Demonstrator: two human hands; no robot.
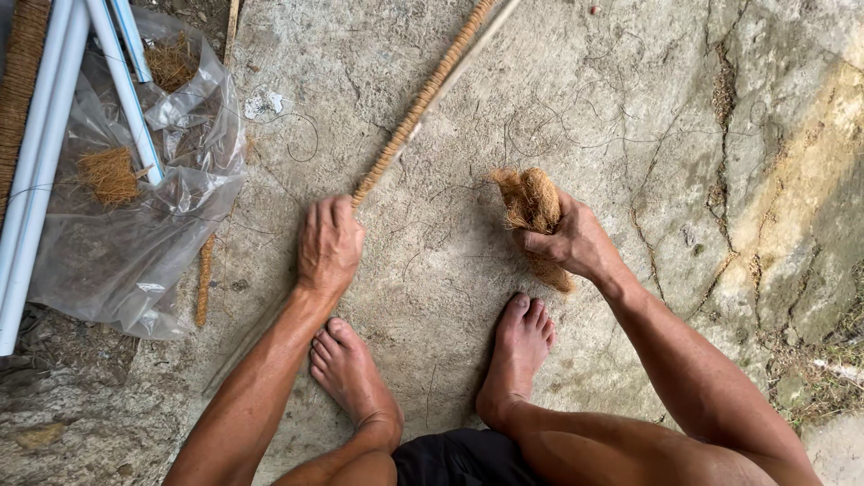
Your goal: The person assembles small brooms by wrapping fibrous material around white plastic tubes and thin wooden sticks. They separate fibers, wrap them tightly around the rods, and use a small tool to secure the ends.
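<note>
A long pole wrapped in coir rope is gripped by the left hand, whose fingers are closed fully around it near the middle of the cracked concrete floor. From that grip the pole runs diagonally up towards the top edge of the floor; its bare lower end can be seen passing under the left forearm towards the lower left. A bundle of brown coir fibre is held in the right hand, with the fingers curled tightly about its middle, so that one tuft stands above the fist and another hangs below it. The bundle is kept just right of the pole and apart from it. Two bare feet are planted on the floor below the hands. At the left edge a clear plastic bag is spread out, with loose coir tufts in and on it, and white plastic pipes are laid across it.
</note>
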